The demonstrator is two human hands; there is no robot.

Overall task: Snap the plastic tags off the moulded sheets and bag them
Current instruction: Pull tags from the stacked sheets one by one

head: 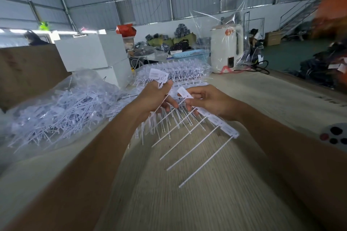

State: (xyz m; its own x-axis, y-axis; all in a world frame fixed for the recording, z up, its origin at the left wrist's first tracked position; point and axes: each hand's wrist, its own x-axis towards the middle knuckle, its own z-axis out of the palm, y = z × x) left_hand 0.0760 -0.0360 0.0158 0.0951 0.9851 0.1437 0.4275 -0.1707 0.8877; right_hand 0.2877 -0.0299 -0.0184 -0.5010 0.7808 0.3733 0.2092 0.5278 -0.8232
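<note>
A pale tabletop (187,193) fills the lower frame, with a clear bag of loose tags (56,110) heaped at centre left. At centre, the right hand (210,102) pinches a moulded sheet (216,120) — its thin tails slanting down-left — while the left hand (155,97) grips a bundle of snapped tags (158,76).

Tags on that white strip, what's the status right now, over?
Left hand grips a bundle of snapped-off tags. Right hand pinches the moulded strip, several tags still attached. Clear bag of loose tags lies left; nothing in the way.
</note>
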